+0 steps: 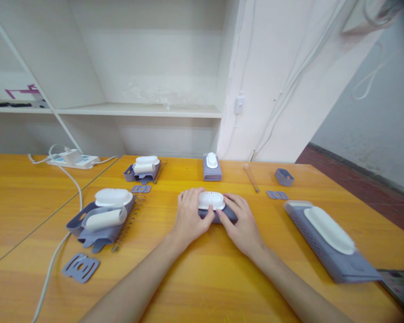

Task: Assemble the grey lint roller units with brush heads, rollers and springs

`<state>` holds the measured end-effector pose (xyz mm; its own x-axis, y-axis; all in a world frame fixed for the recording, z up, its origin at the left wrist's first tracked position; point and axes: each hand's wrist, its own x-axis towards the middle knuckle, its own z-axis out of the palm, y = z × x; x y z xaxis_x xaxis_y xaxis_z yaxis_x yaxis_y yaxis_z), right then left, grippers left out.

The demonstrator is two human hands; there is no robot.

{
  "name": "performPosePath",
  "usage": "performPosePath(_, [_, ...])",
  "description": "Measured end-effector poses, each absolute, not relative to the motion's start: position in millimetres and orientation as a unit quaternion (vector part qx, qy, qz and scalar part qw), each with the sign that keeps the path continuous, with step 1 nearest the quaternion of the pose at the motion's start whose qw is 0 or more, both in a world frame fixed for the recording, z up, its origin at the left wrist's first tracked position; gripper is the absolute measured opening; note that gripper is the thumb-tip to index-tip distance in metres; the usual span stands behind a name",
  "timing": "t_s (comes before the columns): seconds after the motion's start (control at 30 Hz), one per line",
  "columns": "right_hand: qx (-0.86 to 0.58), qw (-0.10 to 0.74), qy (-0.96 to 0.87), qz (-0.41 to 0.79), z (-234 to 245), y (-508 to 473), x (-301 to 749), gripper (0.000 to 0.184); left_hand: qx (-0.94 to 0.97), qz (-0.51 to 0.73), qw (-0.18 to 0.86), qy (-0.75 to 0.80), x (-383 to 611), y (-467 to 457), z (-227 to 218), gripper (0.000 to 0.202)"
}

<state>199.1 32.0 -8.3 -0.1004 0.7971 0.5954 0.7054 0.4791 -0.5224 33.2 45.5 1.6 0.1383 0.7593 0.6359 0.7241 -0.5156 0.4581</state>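
Observation:
Both hands rest on one small grey-purple holder (227,216) with a white bristled brush (211,200) on top, at the middle of the orange wooden table (195,278). My left hand (191,216) grips its left side, fingers curled at the brush and thumb along the front edge. My right hand (241,220) covers the right side, fingers bent over the grey body.
Grey holders with white parts lie at left (103,217), back left (143,169), back centre (212,167) and large at right (328,240). Loose springs (251,177), flat grey pieces (80,267), a small grey tray (284,176), a power strip (73,159) with cable, and a phone (400,287) are around.

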Motion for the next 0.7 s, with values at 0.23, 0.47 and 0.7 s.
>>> performPosePath(0.23, [-0.511, 0.466, -0.718, 0.086, -8.8, 32.1, 199.4, 0.029, 0.786, 0.42, 0.04, 0.451, 33.2, 43.9, 4.4, 0.032])
performPosePath(0.47, [-0.51, 0.452, -0.727, 0.085, -9.7, 32.6, 199.8, 0.026, 0.778, 0.414, 0.012, 0.472, 35.3, 43.8, 3.4, 0.038])
performPosePath(0.7, [-0.514, 0.455, -0.723, 0.076, -8.7, 32.0, 198.6, 0.029, 0.777, 0.41, 0.003, 0.477, 35.5, 43.5, 3.1, 0.038])
